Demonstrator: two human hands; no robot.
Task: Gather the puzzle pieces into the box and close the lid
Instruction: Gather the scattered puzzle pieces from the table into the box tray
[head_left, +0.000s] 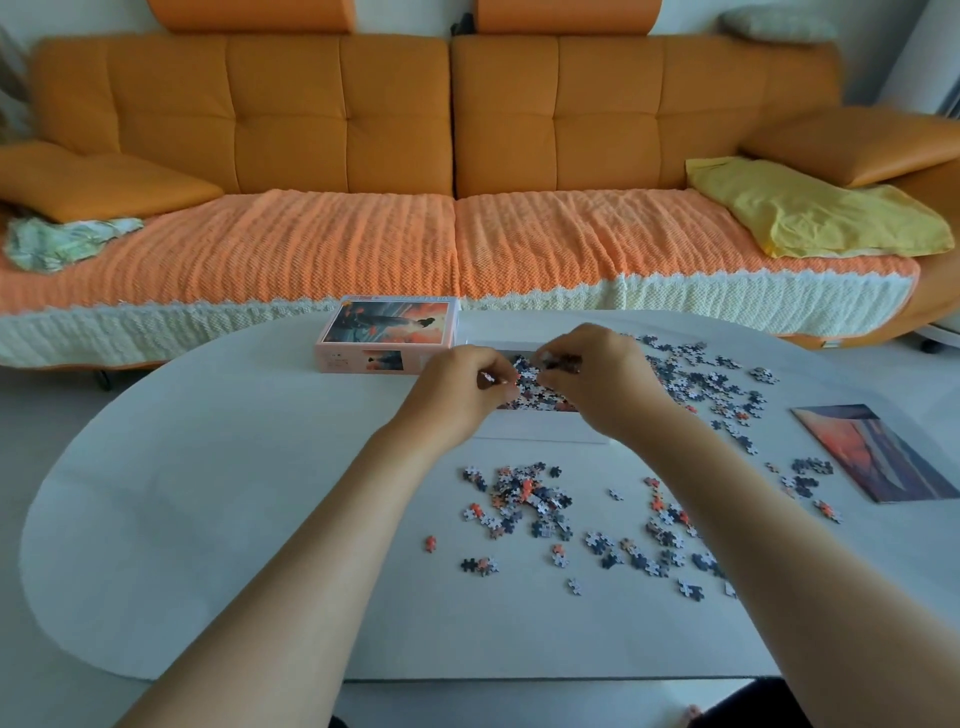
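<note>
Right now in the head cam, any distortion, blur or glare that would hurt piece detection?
Head view: strong wide-angle bowing, the sofa and table edge curve. Frame corners go soft. Light is flat and diffuse, with no glare on the table. Loose puzzle pieces stay sharp; those in the box are partly hidden behind the left hand and right hand.

The white box (540, 428) sits open and upright on the table, partly filled with puzzle pieces (525, 375). The lid (387, 335), pink-sided with an orange-toned picture on top, lies just left of the box. Loose pieces (524, 501) lie scattered in front of and to the right of the box.
</note>
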